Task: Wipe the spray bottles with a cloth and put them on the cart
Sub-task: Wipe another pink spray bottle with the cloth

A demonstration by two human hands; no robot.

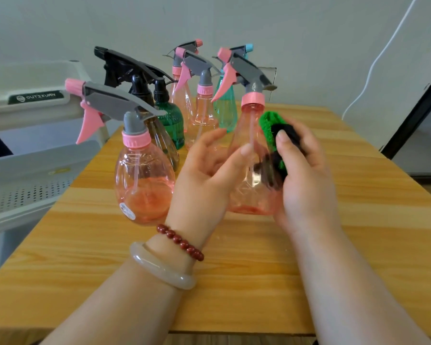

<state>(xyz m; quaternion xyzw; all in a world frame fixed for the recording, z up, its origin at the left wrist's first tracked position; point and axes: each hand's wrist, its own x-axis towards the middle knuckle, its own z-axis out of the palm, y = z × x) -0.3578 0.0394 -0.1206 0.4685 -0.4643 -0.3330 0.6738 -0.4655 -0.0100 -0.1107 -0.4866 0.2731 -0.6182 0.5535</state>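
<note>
The left grip [204, 175] holds the clear pink plastic spray bottle [246, 195]; right grip [306, 180] pinches the fuzzy green-and-black cloth [269, 123]. Rub all around.

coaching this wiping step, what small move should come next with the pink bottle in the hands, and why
Probably slide the green and black fuzzy cloth down the clear pink plastic spray bottle. The right hand presses the cloth on its upper right side, the left hand grips its left side, and the cloth sits above the base.
</note>
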